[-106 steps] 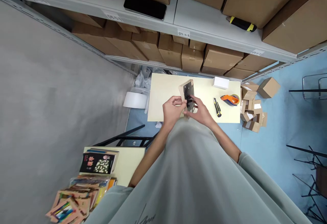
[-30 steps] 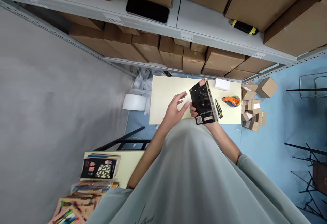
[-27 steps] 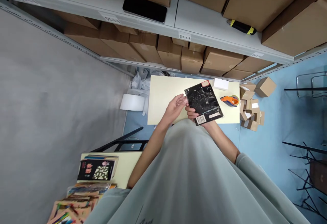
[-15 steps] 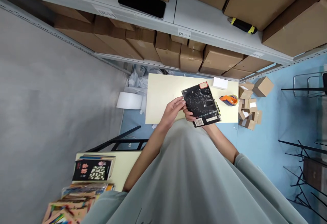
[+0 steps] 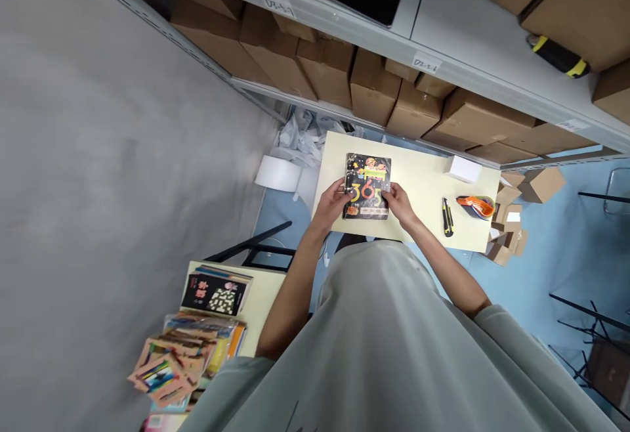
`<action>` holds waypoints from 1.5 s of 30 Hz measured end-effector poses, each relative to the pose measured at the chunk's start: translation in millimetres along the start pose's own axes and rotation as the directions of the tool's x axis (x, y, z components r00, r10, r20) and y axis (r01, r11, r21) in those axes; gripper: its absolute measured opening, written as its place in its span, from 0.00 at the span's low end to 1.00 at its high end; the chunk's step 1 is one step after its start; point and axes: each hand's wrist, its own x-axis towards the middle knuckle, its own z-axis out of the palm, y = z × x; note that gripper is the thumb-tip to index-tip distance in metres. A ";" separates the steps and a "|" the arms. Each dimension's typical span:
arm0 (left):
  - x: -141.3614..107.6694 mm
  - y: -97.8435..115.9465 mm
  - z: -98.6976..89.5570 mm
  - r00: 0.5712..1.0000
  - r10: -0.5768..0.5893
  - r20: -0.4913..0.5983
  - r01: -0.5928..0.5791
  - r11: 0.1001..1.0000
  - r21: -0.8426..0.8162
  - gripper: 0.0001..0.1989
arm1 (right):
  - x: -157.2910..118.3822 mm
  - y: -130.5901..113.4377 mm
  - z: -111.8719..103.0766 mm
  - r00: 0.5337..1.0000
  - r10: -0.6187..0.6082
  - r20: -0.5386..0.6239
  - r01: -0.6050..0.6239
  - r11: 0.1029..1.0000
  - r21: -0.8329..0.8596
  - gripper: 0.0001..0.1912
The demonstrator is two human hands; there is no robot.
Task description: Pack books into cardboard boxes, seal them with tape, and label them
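Held book (image 5: 368, 186): is displaying a large "365" across its front.
Middle shelf label (image 5: 426, 62): is carrying what looks like "D3-5-6".
Left shelf label (image 5: 275, 3): is apparently starting "D3-5", its final digit blurring.
Black book (image 5: 215, 293): is bearing red characters too small to read.

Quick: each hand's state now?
Left hand: holding the left edge of the black rectangular paper book marked 365.
Right hand: holding the same book's right edge.
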 end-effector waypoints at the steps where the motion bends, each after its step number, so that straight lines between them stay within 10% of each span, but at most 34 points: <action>1: 14.7 -5.0 -12.9 1.000 0.014 -0.026 -0.014 1.000 -0.001 0.38 | 14.3 2.0 11.2 1.000 0.006 0.021 -0.006 1.000 -0.006 0.23; 9: 147.0 -39.7 -84.8 0.986 0.056 -0.158 -0.051 0.998 0.037 0.26 | 145.9 32.8 89.6 0.999 -0.019 -0.048 0.011 0.987 -0.160 0.19; 17: 207.0 -71.5 -89.7 0.982 0.045 -0.181 -0.015 0.987 0.162 0.21 | 190.6 62.7 103.4 0.990 0.009 -0.140 -0.046 0.963 -0.264 0.17; 23: 186.5 -77.6 -112.5 0.951 0.184 -0.247 -0.121 0.961 0.250 0.16 | 169.1 67.3 75.1 0.965 -0.065 -0.255 -0.031 0.933 -0.358 0.17; 29: 114.5 -102.5 -154.6 0.967 0.085 -0.240 0.050 0.862 0.505 0.19 | 81.0 95.7 41.6 0.930 0.074 -0.361 -0.258 0.830 -0.495 0.20; 35: 58.5 -134.7 -143.5 0.979 -0.027 -0.202 0.174 0.628 0.758 0.13 | 37.5 127.3 73.8 0.925 0.183 -0.332 -0.339 0.792 -0.507 0.18; 45: 50.6 -128.4 -148.1 0.976 0.078 -0.203 0.138 0.498 0.856 0.10 | 37.5 119.3 109.8 0.965 0.075 -0.252 -0.210 0.795 -0.569 0.04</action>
